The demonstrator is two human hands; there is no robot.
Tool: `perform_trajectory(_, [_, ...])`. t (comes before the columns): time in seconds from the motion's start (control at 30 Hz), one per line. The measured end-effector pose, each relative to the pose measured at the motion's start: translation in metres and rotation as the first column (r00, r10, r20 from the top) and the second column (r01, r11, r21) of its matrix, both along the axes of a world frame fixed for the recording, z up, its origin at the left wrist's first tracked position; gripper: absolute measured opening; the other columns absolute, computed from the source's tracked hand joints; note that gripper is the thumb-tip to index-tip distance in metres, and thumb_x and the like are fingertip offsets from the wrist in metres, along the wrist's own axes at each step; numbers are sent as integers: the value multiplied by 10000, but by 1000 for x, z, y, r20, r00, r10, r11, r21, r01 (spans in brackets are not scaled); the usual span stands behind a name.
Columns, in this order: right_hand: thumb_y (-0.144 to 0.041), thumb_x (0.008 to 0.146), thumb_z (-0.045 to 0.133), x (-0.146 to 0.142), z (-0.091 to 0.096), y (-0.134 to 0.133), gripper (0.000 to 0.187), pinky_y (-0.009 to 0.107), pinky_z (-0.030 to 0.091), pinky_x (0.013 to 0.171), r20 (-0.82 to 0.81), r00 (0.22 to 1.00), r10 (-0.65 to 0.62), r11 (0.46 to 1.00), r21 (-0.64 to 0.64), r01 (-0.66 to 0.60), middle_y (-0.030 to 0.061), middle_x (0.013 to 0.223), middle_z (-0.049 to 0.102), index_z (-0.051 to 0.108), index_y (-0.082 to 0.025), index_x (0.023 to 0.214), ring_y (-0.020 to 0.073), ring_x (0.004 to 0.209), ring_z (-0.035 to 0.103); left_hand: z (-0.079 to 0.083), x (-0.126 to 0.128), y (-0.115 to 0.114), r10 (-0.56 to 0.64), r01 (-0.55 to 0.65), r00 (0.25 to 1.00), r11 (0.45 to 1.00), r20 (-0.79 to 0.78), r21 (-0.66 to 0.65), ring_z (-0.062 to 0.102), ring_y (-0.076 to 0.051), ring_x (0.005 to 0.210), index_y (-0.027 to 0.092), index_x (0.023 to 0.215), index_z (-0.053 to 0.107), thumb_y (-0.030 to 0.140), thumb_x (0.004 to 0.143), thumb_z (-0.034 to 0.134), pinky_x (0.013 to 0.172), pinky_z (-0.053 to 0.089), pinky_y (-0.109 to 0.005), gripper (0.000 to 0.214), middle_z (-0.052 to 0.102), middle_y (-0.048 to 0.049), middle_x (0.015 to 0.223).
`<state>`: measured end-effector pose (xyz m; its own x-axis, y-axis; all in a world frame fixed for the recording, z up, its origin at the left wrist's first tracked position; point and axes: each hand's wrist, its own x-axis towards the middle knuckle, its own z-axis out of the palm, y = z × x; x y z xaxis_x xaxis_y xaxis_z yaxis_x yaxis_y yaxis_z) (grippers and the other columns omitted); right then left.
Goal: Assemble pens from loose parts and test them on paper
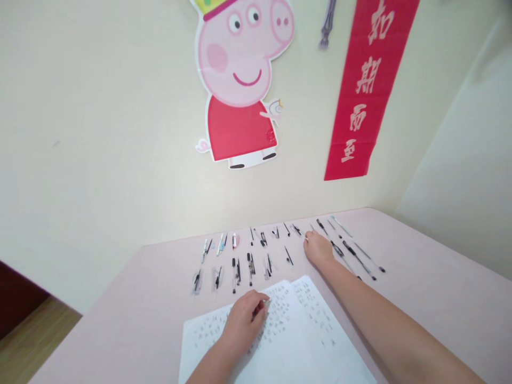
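Observation:
My left hand rests on a white sheet of paper covered in handwriting, fingers curled with the tips on the page; nothing shows in it. My right hand reaches forward to the far row of pens, fingers closed at a small pen part there; whether they grip it I cannot make out. Several pens and pen parts lie in rows across the pink table beyond the paper. More assembled pens lie just right of my right hand.
The table stands against a cream wall. On the wall hang a cartoon pig cutout and a red banner with characters. Wooden floor shows at the lower left past the table edge.

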<state>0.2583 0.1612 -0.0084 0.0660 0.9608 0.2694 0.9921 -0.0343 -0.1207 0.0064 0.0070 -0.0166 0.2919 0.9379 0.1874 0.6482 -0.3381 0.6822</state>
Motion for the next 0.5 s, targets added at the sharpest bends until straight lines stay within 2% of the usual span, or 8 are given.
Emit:
perform_trajectory(0.23, [-235, 871, 419, -5, -14, 4, 201, 249, 384, 687, -103, 995, -14, 1000, -2, 14, 81, 1017, 583, 560, -161, 993, 175, 857, 591, 1, 1, -1, 2, -2, 1000, 1000, -18, -11, 565, -179, 740, 204, 951, 623, 177, 780, 473, 679, 420, -289, 229, 605, -47, 806])
perform_trajectory(0.5, [-259, 862, 442, -8, -17, 24, 237, 262, 397, 710, -150, 988, -28, 1000, -14, 26, 89, 1060, 558, 548, -173, 1056, 193, 900, 580, -1, 0, 2, -6, 5, 999, 1000, -37, -28, 559, -167, 742, 192, 962, 613, 157, 772, 477, 686, 414, -278, 237, 599, -41, 810])
